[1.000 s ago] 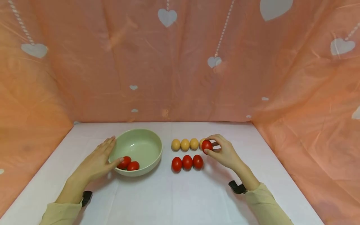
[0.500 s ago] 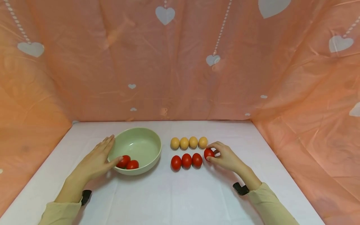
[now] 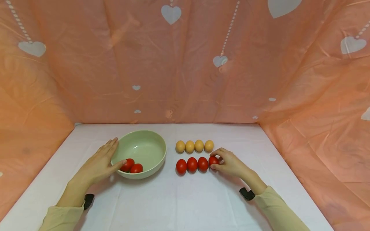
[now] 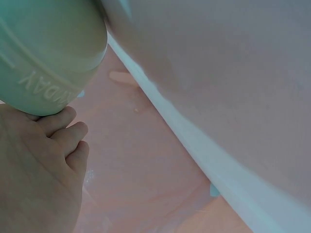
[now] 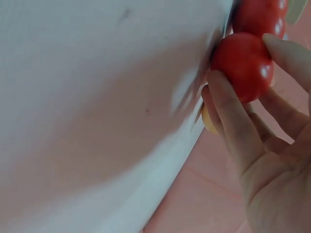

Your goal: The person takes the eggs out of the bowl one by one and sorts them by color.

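My left hand (image 3: 96,165) holds the pale green bowl (image 3: 144,150) at its left side, with the thumb over the rim and the fingers along the outer wall. Two red tomatoes (image 3: 136,168) lie inside, near that thumb. At the right, my right hand (image 3: 231,163) pinches a red tomato (image 5: 243,63) between thumb and fingers, at the end of a row of red tomatoes (image 3: 192,164). In the right wrist view the pinched tomato appears down at the cloth, close against its neighbour. The left wrist view shows the bowl's underside (image 4: 53,53) with raised lettering.
Behind the red row stands a row of small yellow egg-shaped things (image 3: 189,146). A white cloth (image 3: 173,202) covers the table. Orange curtains with hearts (image 3: 173,80) enclose the back and both sides.
My right hand has brought its tomato down and toward me from in front of the yellow row, then slightly left to the red row's end. My left hand stays on the bowl.
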`<state>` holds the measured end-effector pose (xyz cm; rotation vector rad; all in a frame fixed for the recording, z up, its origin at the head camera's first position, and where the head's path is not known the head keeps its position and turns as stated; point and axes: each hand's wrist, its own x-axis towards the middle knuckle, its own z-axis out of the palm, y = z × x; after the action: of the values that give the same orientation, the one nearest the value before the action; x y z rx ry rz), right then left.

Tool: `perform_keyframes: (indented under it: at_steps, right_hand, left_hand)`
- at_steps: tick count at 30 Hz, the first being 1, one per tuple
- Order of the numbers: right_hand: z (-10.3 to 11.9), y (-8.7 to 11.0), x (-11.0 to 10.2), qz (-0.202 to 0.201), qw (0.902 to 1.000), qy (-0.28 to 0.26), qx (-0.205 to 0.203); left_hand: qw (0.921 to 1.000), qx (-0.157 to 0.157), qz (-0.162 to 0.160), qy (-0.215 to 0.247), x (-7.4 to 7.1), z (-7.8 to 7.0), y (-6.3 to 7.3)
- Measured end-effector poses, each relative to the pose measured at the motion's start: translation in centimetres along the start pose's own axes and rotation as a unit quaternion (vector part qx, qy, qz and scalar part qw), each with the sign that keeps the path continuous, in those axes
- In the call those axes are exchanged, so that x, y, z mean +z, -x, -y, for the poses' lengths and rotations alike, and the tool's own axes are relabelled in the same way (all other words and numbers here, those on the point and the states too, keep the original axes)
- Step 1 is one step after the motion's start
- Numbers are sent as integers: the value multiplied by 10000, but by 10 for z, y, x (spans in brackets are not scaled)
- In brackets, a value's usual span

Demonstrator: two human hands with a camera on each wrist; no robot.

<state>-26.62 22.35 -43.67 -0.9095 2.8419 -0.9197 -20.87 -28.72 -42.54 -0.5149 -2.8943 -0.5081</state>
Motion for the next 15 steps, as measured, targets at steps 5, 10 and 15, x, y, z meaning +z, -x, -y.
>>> perform_keyframes:
  at_steps: [5, 10, 15]
  right_hand:
    - [0, -1, 1, -10, 9999, 116, -6]
    - [1, 0, 1, 19, 9998, 200, 57]
    - [1, 0, 0, 54, 9998, 204, 23]
  left_hand:
    - [10000, -16, 12, -19, 0, -1, 0]
    - [10000, -27, 12, -10, 0, 0, 0]
    - [10000, 3, -13, -39, 1, 0, 0]
